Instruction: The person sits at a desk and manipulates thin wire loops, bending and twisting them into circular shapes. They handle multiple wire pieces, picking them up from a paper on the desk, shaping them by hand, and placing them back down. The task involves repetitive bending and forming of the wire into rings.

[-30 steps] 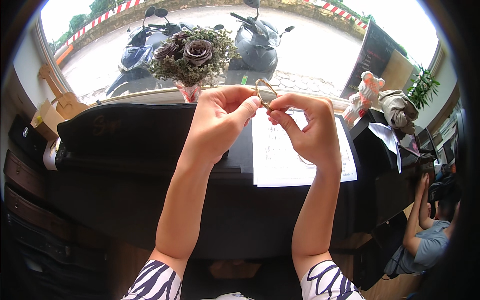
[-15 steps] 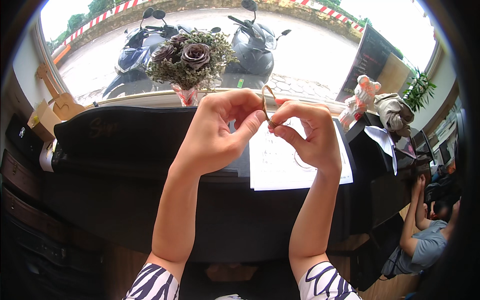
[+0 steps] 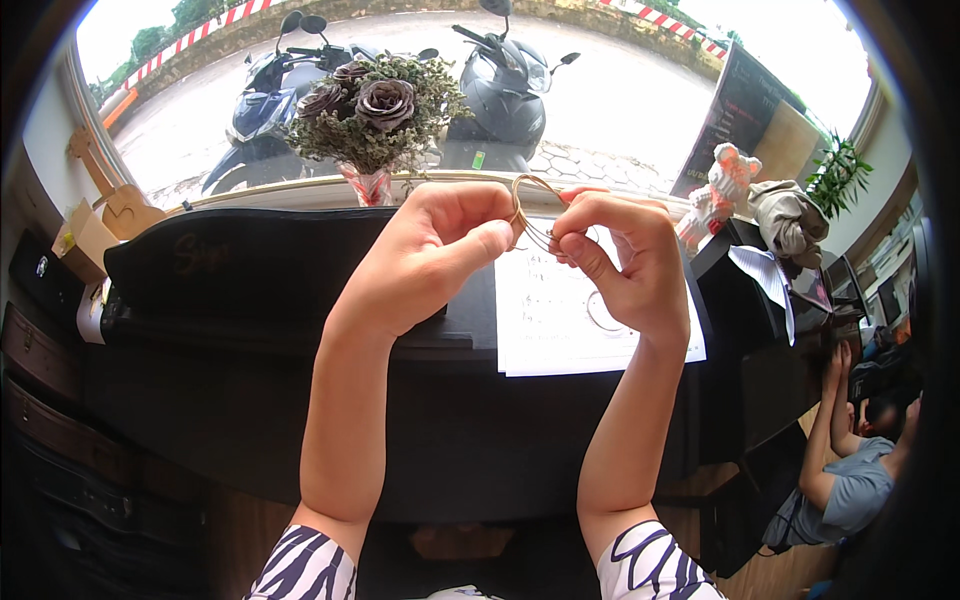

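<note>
Since the earlier frame, the hands have been drawn slightly farther apart, and the looped brown cord (image 3: 516,228) has been spread from a narrow loop into several separate strands. The cord is held up in front of the far edge of the white paper sheets (image 3: 560,345), which are laid on the black counter (image 3: 472,325). Its left side is pinched between the thumb and bent index finger of the left hand (image 3: 430,250), seen just left of the sheets. Its right side is pinched by the thumb and curled fingers of the right hand (image 3: 625,255), held over the sheets. Both forearms are raised, and the hands are angled inward toward each other with the knuckles up. Beyond the sheets, to the left, a bouquet (image 3: 385,115) is placed; to their right, a pale bear-shaped figure (image 3: 725,185) is seen.
</note>
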The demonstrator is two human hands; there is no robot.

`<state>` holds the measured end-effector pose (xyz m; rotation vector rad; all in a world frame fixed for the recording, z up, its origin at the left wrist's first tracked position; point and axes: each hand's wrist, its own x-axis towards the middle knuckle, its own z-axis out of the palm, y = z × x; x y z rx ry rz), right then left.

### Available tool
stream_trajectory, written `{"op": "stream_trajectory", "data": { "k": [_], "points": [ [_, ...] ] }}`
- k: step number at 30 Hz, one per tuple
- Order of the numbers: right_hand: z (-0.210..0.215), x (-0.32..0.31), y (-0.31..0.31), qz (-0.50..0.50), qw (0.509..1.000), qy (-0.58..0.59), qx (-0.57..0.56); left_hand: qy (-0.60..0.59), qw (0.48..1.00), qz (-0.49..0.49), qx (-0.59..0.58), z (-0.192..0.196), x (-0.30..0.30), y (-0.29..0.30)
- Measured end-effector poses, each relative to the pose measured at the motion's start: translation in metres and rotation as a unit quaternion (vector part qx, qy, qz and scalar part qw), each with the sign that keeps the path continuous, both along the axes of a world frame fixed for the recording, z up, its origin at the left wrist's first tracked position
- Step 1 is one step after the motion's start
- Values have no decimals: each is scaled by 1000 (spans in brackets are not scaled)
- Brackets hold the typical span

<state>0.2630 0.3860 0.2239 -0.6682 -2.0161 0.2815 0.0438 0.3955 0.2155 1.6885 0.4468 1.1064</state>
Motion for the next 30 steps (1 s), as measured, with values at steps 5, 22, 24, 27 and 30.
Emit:
{"op": "stream_trajectory", "data": {
  "k": [5,22,24,27,30],
  "points": [
    [1,-3,0,8,1000,6,0,-17,994,3,-106,1,0,1],
    [9,-21,-12,-31,993,-100,60,-48,970,68,-230,-1,-8,5],
    [10,-21,-13,-42,996,-71,42,-55,977,108,-178,3,-4,3],
    [9,-18,-12,-67,998,14,-6,-27,984,169,-48,6,2,-2],
    [1,-14,-7,-64,992,107,-23,-3,989,142,40,2,4,2]
  ]
}}
